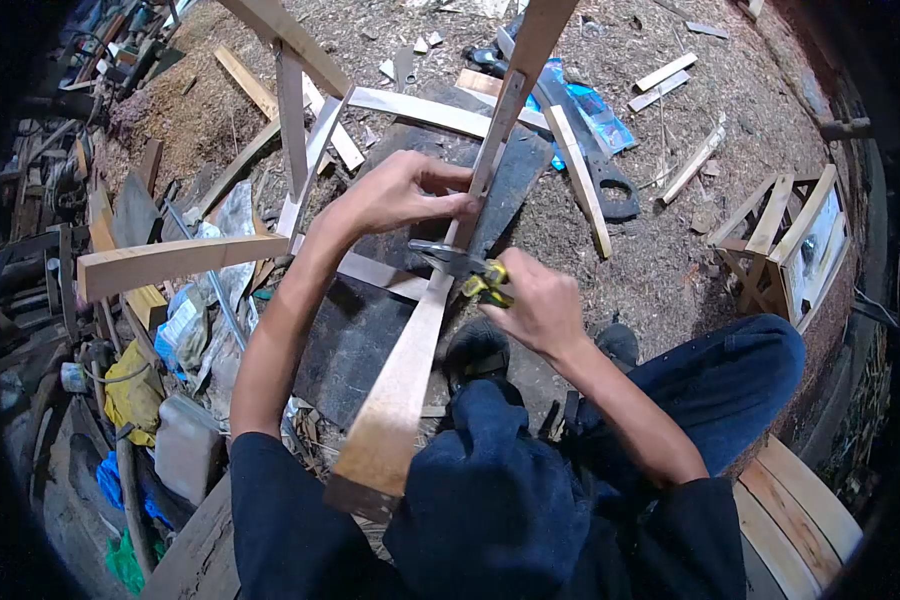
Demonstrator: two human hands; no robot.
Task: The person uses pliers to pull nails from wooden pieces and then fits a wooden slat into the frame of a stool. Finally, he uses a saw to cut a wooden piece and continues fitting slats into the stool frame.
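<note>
A wooden frame of pale slats and legs stands before me, with a long wooden leg (395, 405) slanting down toward my lap. My left hand (410, 195) is closed at the narrow wooden rail (490, 150), thumb and fingers pinching its edge. Just below, my right hand (540, 300) is wrapped round a hand tool (485, 283) with a yellow-and-black handle and a grey metal head. That head lies across the joint where the rail meets the leg. Its exact kind is hard to make out. Another leg (180, 262) of the frame juts out to the left.
A handsaw (610, 185) lies by blue plastic packaging (595, 115) at the back right. Several wood offcuts (695, 160) are scattered over sawdust. Farther right stands a small wooden frame (780, 235). Rags, a plastic container (187, 445) and scrap crowd the left. Curved boards (800, 515) lie at lower right.
</note>
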